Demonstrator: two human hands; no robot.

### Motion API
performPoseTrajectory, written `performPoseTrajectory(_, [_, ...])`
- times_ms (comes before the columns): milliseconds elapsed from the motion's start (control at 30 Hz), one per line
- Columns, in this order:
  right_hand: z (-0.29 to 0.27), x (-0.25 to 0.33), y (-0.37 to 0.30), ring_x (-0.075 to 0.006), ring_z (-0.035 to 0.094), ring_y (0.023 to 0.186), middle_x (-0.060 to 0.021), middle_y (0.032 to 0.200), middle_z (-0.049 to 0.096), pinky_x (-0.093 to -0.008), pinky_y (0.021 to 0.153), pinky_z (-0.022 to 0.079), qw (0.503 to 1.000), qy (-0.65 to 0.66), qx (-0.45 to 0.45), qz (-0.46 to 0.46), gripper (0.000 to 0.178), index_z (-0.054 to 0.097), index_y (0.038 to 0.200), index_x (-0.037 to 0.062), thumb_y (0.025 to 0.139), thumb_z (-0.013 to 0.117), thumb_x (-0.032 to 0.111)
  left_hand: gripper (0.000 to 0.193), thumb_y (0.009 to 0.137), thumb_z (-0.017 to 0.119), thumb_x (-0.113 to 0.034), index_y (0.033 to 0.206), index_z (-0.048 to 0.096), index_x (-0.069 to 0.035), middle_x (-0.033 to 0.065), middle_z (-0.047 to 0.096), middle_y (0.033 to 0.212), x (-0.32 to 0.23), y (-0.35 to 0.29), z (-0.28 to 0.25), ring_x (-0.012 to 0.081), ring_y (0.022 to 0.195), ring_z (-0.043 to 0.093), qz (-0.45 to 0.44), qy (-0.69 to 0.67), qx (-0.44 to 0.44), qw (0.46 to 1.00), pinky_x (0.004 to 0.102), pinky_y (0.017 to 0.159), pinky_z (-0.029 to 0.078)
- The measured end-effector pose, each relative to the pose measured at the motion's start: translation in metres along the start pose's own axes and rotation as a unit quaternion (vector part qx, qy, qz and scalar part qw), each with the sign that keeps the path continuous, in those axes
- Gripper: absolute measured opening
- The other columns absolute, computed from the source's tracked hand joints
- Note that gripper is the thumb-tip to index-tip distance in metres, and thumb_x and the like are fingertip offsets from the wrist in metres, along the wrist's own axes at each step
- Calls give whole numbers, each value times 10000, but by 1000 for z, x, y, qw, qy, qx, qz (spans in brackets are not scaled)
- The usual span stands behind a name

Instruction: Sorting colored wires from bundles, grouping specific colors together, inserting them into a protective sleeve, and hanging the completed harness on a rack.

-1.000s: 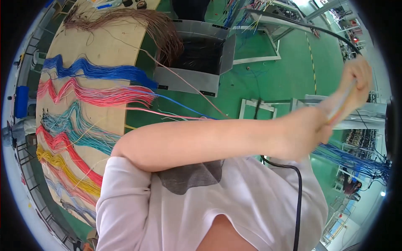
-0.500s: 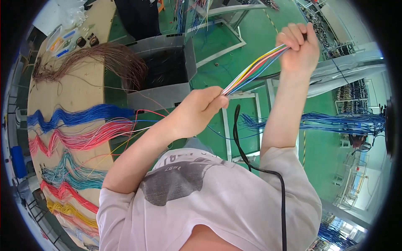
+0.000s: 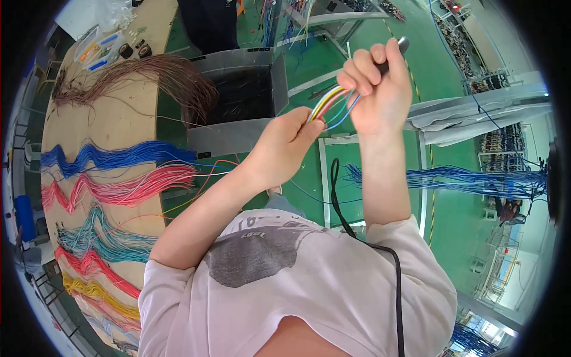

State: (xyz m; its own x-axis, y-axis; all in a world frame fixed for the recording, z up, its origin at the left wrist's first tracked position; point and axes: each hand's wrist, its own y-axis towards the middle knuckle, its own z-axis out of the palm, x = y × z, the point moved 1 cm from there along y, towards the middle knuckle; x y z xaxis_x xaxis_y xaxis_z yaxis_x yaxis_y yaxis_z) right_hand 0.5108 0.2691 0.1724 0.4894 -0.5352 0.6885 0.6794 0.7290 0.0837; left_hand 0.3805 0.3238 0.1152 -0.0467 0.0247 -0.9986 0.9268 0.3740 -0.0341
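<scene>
A slim bundle of coloured wires [image 3: 331,102], with white, yellow, pink, green and blue strands, arches between my two hands. My left hand [image 3: 279,146] is closed round its lower end, thumb pressed along the wires. Farther up and to the right, my right hand [image 3: 380,95] has its fingers curled over the upper end. A dark, round-ended handle [image 3: 403,45] pokes out between that hand's thumb and fingers; the rest of it is hidden in the palm. The green and blue strands bow out below the others.
On the wooden table [image 3: 119,128] at left lie brown wires [image 3: 178,77], blue wires [image 3: 119,157], pink wires [image 3: 131,184] and teal wires [image 3: 101,238]. A grey bin [image 3: 238,135] stands beside it. More blue wires [image 3: 476,181] hang at right. A black cable [image 3: 397,285] crosses my shirt.
My right hand has come down and left, closer to my left hand. The wires, stretched straight before, now bend in a short arc. The dark handle shows more.
</scene>
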Motion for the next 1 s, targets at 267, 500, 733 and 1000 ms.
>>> performPoseTrajectory(267, [-11, 7, 22, -101, 335, 453, 10, 517, 302, -248, 491, 372, 986, 114, -109, 51, 210, 362, 643, 65, 836, 435, 99, 119, 802, 450, -103, 775, 514, -7, 201, 513, 733, 5, -10, -2, 359, 658, 529, 169, 262, -94, 946, 405, 548, 421])
performPoseTrajectory(500, [-40, -9, 11, -63, 188, 400, 21, 500, 218, -200, 339, 184, 986, 140, 90, 24, 301, 308, 642, 94, 901, 351, 241, 186, 820, 448, -154, 785, 496, 22, 214, 515, 686, 7, -6, -13, 364, 654, 516, 60, 126, -46, 989, 405, 567, 401])
performPoseTrajectory(733, [-22, -14, 16, -50, 155, 390, 24, 503, 217, -194, 326, 168, 982, 137, 115, 67, 281, 333, 655, 80, 890, 393, 223, 305, 879, 379, -270, 778, 507, -13, 6, 385, 551, 8, -15, -19, 99, 495, 347, -95, -284, 58, 952, 268, 446, 300])
performPoseTrajectory(1000, [-17, -24, 14, -37, 151, 380, 33, 493, 206, -176, 322, 144, 996, 85, 8, 35, 281, 325, 656, 96, 893, 389, 233, 211, 818, 449, -202, 744, 493, -9, 90, 465, 580, -3, -24, -13, 205, 546, 472, 46, -35, -60, 997, 325, 510, 363])
